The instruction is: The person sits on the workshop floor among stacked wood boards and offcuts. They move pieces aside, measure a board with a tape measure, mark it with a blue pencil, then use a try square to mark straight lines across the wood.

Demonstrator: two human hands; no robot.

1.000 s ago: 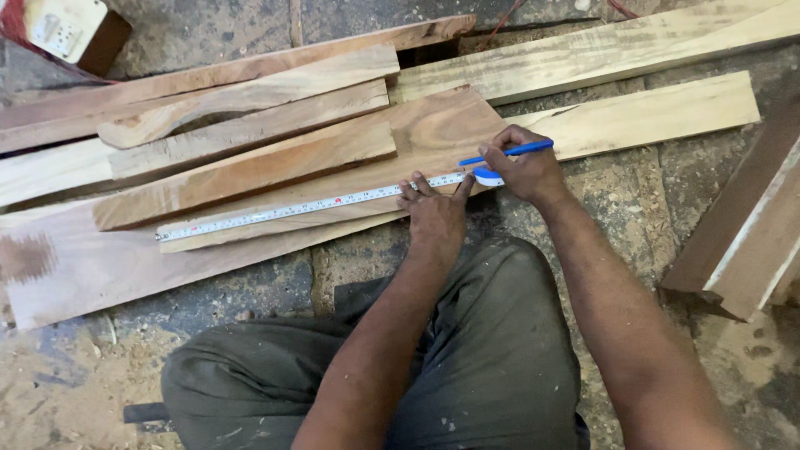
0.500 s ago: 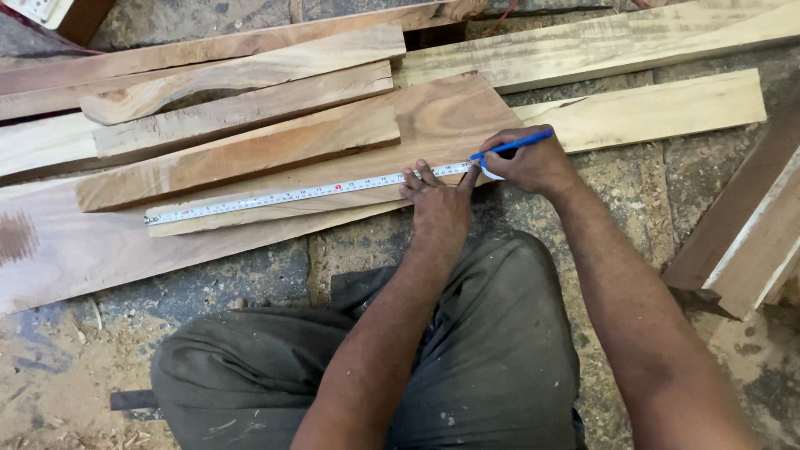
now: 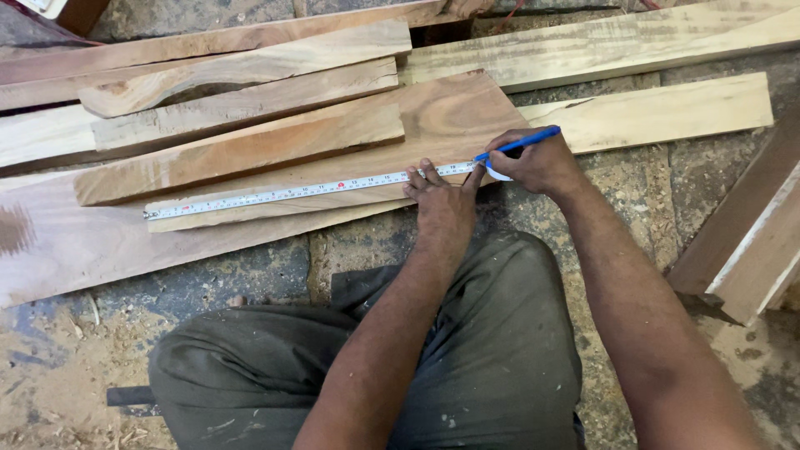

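- Left hand (image 3: 442, 204) flat, fingers spread, pressing the white steel measuring tape (image 3: 300, 193) down on the reddish-brown wooden plank (image 3: 250, 212). It grips nothing; it only pins the tape.
- Right hand (image 3: 537, 162) closed round a blue pen (image 3: 518, 143), fingers pinched tight on the barrel. Tip points down-left and meets the tape's right end, just beside the left thumb.
- A small white and blue object sits under the right hand, likely the tape's case. Mostly hidden; cannot tell for sure.
- Tape's long axis runs left to right, tilted slightly so the right end lies farther. Hook end is far off to the left, well apart from both hands. The blade runs leftward from the fingers.
- Right hand is nearer the marking point; left hand is just left of it, touching the tape.
- The plank's near edge runs just below the tape; beyond that edge, bare stone floor (image 3: 250, 267) with sawdust.
- Far side is crowded: a shorter brown board (image 3: 250, 150) lies on the plank just beyond the tape, more rough planks behind it.
- A pale long plank (image 3: 667, 112) extends right, beyond the right hand. Open room lies near and right, over the floor.
- The person squats; olive-green trousers (image 3: 467, 358) fill the near middle.
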